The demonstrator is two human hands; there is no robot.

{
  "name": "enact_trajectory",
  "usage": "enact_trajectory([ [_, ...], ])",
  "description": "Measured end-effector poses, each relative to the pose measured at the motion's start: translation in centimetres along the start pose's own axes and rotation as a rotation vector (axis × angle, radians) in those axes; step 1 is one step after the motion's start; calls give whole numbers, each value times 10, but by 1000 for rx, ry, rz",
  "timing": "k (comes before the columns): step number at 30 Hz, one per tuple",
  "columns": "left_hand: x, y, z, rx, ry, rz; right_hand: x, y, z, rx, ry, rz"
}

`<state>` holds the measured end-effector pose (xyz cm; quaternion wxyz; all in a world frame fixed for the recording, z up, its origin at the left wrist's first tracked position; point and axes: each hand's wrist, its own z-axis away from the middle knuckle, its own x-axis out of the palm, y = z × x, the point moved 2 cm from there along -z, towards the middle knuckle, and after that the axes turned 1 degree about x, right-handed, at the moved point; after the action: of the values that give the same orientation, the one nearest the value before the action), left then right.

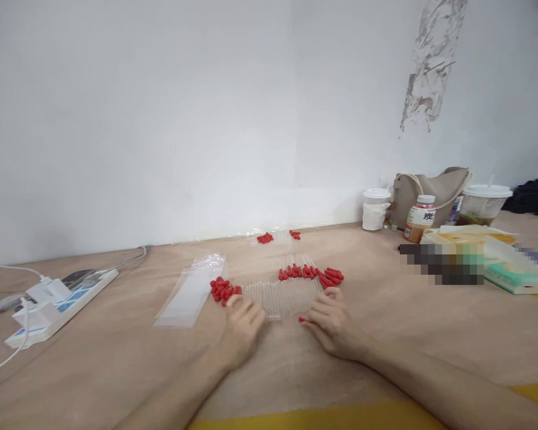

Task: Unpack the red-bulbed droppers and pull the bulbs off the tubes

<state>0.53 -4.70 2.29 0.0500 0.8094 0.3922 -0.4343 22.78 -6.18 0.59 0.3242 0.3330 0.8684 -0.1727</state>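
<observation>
A row of clear glass tubes (283, 295) lies side by side on the brown table (116, 358). Red rubber caps (223, 289) sit in a pile at the row's left end, and more red caps (311, 273) lie behind and to the right, some fitted on tubes. My left hand (243, 325) rests curled at the near left edge of the tubes, fingertips touching them. My right hand (329, 319) is curled at the near right edge, pinching a small red cap (302, 319) between its fingertips.
Empty clear plastic bags (190, 292) lie left of the tubes. A white power strip (56, 301) with chargers sits far left. More red caps (265, 237) lie by the wall. Cups, a bottle (420, 218), a beige bag (434, 194) and boxes crowd the right.
</observation>
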Motion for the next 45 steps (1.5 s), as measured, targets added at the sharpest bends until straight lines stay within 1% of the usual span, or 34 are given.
enact_trajectory([
  [2,-3,-19,0,-122,43,-22,-6,19,2,160,77,-46],
  [4,-5,-37,-1,-251,59,7,-10,38,1,330,182,-180],
  [5,-5,-43,-1,-304,60,40,-11,46,0,401,228,-249],
  [7,-3,-52,0,-373,57,107,-10,59,-3,494,302,-336],
  [10,4,-56,5,-400,33,134,-6,80,-3,605,343,-340],
  [14,18,-56,11,-394,-32,51,-5,124,-3,849,292,-337],
  [17,26,-54,10,-368,-41,-24,-10,154,-8,980,262,-270],
  [19,28,-52,8,-351,-54,-69,-12,165,-10,1008,241,-233],
  [21,27,-49,7,-341,-77,-93,-11,169,-7,1007,250,-214],
  [23,24,-45,5,-339,-92,-84,-8,167,-1,993,262,-196],
  [27,21,-39,5,-347,-123,15,-3,159,8,967,213,-175],
  [31,20,-36,6,-366,-151,65,-2,151,5,894,164,-163],
  [33,18,-35,5,-357,-141,77,-2,146,2,846,132,-150],
  [36,10,-33,3,-295,-128,67,-1,141,-1,822,104,-116],
  [40,-1,-34,0,-140,-222,58,3,144,-1,884,79,-128],
  [42,-1,-40,2,-81,-258,69,6,147,0,900,75,-159],
  [45,4,-52,9,-44,-292,80,9,151,3,900,75,-186],
])
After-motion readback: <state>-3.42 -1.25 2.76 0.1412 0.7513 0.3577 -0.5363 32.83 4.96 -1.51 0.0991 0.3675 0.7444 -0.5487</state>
